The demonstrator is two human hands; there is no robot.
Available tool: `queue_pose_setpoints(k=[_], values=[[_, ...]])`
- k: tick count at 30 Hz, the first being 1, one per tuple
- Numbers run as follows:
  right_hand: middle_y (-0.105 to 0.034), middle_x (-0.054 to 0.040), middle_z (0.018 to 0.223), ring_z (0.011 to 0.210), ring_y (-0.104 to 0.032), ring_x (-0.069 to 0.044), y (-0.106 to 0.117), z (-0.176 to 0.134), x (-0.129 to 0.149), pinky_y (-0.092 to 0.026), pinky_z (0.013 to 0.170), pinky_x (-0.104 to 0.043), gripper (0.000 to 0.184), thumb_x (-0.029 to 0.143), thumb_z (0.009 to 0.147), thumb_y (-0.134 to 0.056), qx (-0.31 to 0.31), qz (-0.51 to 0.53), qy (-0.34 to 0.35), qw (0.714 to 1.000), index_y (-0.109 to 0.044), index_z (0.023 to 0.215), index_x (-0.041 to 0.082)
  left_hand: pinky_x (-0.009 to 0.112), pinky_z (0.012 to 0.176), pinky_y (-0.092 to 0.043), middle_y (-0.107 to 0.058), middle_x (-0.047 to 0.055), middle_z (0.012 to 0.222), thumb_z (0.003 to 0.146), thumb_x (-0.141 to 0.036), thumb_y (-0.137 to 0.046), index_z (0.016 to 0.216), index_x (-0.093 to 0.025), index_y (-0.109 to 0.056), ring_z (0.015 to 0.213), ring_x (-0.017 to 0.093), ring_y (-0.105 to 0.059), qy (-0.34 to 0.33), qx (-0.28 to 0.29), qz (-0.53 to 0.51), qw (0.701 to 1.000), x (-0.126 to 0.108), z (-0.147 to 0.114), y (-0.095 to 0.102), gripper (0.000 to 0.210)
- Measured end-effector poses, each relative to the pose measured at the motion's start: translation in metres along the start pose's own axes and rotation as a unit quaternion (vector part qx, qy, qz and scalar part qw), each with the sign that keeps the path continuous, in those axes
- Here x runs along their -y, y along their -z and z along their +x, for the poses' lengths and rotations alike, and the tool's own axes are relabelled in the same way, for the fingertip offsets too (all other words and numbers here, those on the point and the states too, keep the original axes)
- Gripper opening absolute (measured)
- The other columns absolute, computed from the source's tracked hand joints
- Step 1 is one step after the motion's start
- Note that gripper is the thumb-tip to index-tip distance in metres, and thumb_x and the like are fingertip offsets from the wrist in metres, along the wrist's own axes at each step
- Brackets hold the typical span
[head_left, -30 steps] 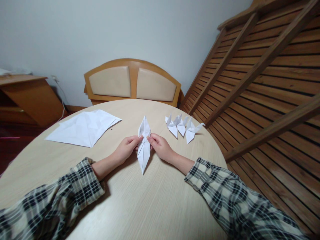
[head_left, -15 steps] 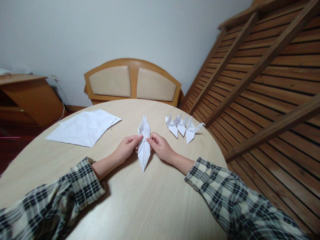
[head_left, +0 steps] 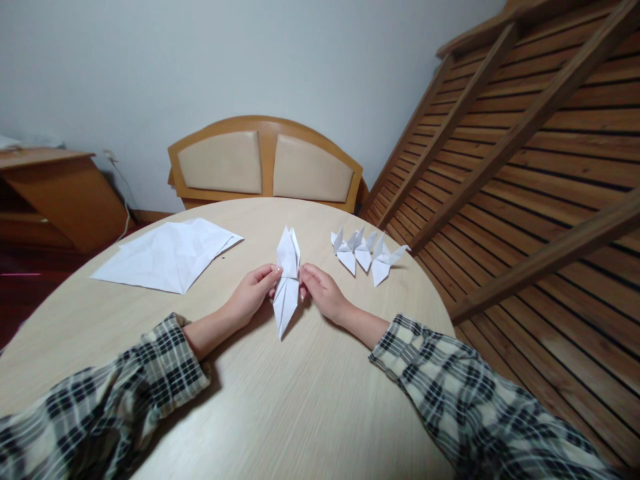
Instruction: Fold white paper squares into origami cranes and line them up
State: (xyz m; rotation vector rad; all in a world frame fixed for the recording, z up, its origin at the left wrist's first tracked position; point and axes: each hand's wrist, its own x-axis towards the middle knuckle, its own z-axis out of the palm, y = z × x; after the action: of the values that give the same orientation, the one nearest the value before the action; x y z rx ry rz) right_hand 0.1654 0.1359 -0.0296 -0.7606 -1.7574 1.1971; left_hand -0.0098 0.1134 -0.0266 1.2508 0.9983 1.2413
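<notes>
A long diamond-shaped piece of folded white paper (head_left: pixel 287 287) is held upright between my hands at the middle of the table. My left hand (head_left: pixel 253 291) pinches its left edge, thumb in front and fingers behind. On the opposite edge, my right hand (head_left: pixel 323 291) grips the paper between thumb and fingertips. Its upper end shows separate layers with a gap at the right, and the lower end comes to a point. Several finished white paper cranes (head_left: pixel 381 263) stand together to the right of my right hand.
White paper sheets (head_left: pixel 165 257) lie stacked on the left of the round wooden table (head_left: pixel 320 400). Behind the table rises a padded headboard (head_left: pixel 220 163). A slatted wooden frame (head_left: pixel 530 160) leans on the right, and a wooden desk (head_left: pixel 65 193) stands at far left.
The folded paper has turned slightly, its lower point shifting left and its upper layers parting more. Both thumbs have moved from its middle out to its edges.
</notes>
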Motion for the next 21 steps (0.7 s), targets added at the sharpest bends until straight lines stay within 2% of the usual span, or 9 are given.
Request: queue_pose_setpoints(k=[5,8,11,13,18,21], values=[[-0.051,0.0038,0.061,0.053,-0.047,-0.012,0.0,-0.001,-0.002,-0.038,0.049,-0.025,0.032,0.049,0.097,-0.042,0.013,0.026,-0.019,0.999,-0.051,0.086,0.021,0.025,0.056,-0.037,-0.058,-0.001,0.068,0.077,-0.047,-0.069,0.077,-0.016,-0.063,0.06,0.012,-0.047,0.004,-0.036,-0.011,0.999,0.002,0.001,0.0,0.031],[-0.054,0.0026,0.068,0.062,-0.053,-0.013,-0.001,0.001,-0.003,-0.044,0.056,-0.026,0.022,0.041,0.097,-0.046,0.005,0.013,-0.023,1.0,-0.055,0.096,0.02,0.024,0.051,-0.034,-0.055,-0.003,0.062,0.074,-0.048,-0.07,0.078,-0.017,-0.062,0.055,0.012,-0.044,0.032,-0.045,-0.028,0.998,-0.002,-0.001,-0.002,0.033],[-0.061,-0.0026,0.091,0.084,-0.059,-0.014,-0.002,0.002,-0.004,-0.05,0.076,-0.031,0.019,0.034,0.094,-0.054,0.005,-0.004,0.001,1.0,-0.057,0.106,0.02,0.025,0.05,-0.034,-0.056,-0.002,0.06,0.073,-0.051,-0.068,0.077,-0.018,-0.06,0.053,0.013,-0.046,0.059,-0.012,-0.026,0.998,-0.008,-0.004,-0.003,0.034],[-0.06,-0.0056,0.104,0.095,-0.058,-0.016,-0.001,0.002,-0.004,-0.05,0.084,-0.034,0.02,0.034,0.092,-0.058,0.006,-0.019,0.026,0.999,-0.06,0.107,0.021,0.026,0.051,-0.036,-0.058,-0.001,0.06,0.073,-0.052,-0.066,0.073,-0.019,-0.06,0.054,0.014,-0.048,0.061,0.022,0.001,0.998,-0.011,-0.005,-0.002,0.033],[-0.056,-0.0064,0.104,0.094,-0.058,-0.018,0.0,0.002,0.002,-0.051,0.08,-0.034,0.025,0.044,0.091,-0.059,0.031,-0.022,0.065,0.997,-0.065,0.099,0.021,0.027,0.052,-0.037,-0.059,0.002,0.06,0.076,-0.05,-0.06,0.067,-0.02,-0.062,0.054,0.015,-0.05,0.057,0.095,0.069,0.991,-0.014,-0.004,-0.001,0.031],[-0.057,-0.0053,0.101,0.085,-0.061,-0.017,-0.003,0.001,0.005,-0.053,0.076,-0.034,0.027,0.047,0.089,-0.061,0.055,0.017,0.053,0.997,-0.063,0.095,0.02,0.027,0.055,-0.039,-0.059,0.002,0.06,0.075,-0.048,-0.06,0.063,-0.019,-0.062,0.056,0.015,-0.051,0.047,0.121,0.078,0.989,-0.011,-0.002,-0.001,0.031]])
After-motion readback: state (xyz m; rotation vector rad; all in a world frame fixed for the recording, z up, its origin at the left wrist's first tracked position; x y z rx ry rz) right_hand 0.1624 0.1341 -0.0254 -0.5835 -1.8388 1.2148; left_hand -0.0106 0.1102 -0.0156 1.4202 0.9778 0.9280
